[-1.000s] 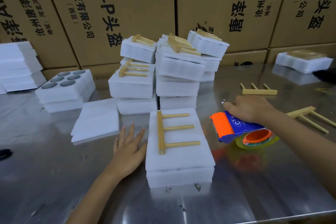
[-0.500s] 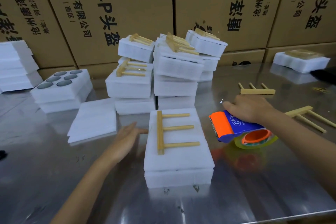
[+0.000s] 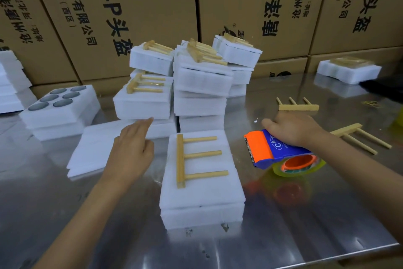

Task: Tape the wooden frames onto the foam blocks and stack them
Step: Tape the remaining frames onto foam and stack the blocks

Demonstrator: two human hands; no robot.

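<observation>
Wooden frame [image 3: 197,157] lies flat on foam block [image 3: 202,194], mid-tabletop, seemingly untaped. Right hand [image 3: 292,129] grips tape dispenser [image 3: 281,151] beside block; left hand [image 3: 130,151] loose-fingered, holding nothing. Taping step; next, tape must bridge frame and foam

A shiny metal table [image 3: 305,236] carries stacked foam blocks [image 3: 201,103], loose wooden frames [image 3: 297,106] and thin foam sheets [image 3: 93,151].

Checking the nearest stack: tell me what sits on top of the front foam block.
A wooden frame lies flat on the front foam block. Whether tape holds it is unclear.
</observation>
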